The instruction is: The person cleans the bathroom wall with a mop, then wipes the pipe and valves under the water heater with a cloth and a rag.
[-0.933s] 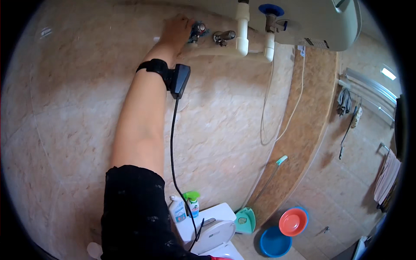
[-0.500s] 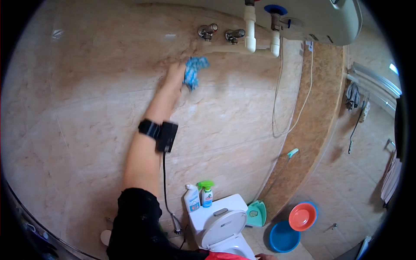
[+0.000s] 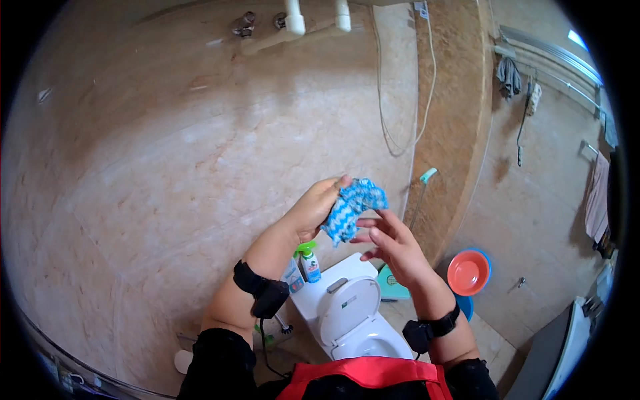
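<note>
A crumpled blue-and-white patterned cloth is gripped in my left hand, with the thumb on top of it. It is held in front of the marbled tile wall, above the toilet tank. My right hand is beside the cloth's lower right edge, fingers spread and reaching toward it. Whether those fingertips touch the cloth I cannot tell. Both forearms wear black straps with small black boxes.
Below my hands stands a white toilet, its lid raised. A green-topped spray bottle and a white bottle stand on its tank. Right of it are a green dustpan and a red basin. White pipes jut from the wall above.
My left hand has drawn the cloth down and right, from the wall below the taps. My right hand has risen from the lower edge to beside it. The view has shifted right and down.
</note>
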`<state>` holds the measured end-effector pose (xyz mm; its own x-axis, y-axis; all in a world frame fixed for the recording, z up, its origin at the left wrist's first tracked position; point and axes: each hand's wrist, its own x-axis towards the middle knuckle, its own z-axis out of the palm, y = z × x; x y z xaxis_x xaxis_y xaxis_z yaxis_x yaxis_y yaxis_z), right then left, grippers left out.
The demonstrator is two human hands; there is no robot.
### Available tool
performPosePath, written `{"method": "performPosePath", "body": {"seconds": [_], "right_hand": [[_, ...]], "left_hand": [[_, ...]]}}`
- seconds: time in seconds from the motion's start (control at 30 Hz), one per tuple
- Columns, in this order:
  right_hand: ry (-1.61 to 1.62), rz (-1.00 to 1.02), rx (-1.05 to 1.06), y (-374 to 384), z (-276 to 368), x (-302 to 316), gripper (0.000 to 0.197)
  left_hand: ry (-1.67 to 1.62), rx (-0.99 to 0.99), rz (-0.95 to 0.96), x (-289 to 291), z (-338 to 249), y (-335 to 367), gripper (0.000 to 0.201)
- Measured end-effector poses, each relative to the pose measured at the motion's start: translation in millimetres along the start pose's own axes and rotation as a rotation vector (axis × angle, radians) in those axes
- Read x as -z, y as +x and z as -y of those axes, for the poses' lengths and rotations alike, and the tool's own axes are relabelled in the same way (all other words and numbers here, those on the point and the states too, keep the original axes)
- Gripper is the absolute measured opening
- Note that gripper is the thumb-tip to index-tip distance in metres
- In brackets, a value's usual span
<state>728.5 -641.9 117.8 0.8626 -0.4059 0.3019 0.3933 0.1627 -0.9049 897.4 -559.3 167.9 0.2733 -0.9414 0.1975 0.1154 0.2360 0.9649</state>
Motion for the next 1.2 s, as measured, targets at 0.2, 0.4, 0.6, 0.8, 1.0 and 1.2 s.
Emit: {"method": "performPosePath", "body": {"seconds": [0.2,0.4,0.6,0.8,1.0,1.2], "right_hand": [[0.12,-0.172,0.034,8.5,-8.1,9.2,0.02],[0.0,-0.384,0.278,20.5,-11.0,25.7,0.016],[-1.345,0.001,0.658,12.2,-2.4,33.0,0.042],[-1.209,0.085,0.34,-18.5,13.6,44.4,0.06],[-1.232,-0.033,0.106,-62.8,-11.0,82.8,0.066],[-1.155,-0.082,0.075,-97.5,-64.2,113.4,0.045]], "left_hand": [[0.166,-0.027,-0.078,-5.2,27.9,14.0,0.037],[-0.02,0.298,0.171,-20.5,23.5,-9.4,0.05],[0.076,0.13,0.034,-8.6,44.3,8.0,0.032],[0.015,-0.415,-0.487,43.7,-2.4,87.0,0.035],[0.397,-0.998,-0.858,72.0,-101.7,158.6,0.04],[0.595,-1.248,-1.023,111.1,-163.4,215.1,0.048]]}}
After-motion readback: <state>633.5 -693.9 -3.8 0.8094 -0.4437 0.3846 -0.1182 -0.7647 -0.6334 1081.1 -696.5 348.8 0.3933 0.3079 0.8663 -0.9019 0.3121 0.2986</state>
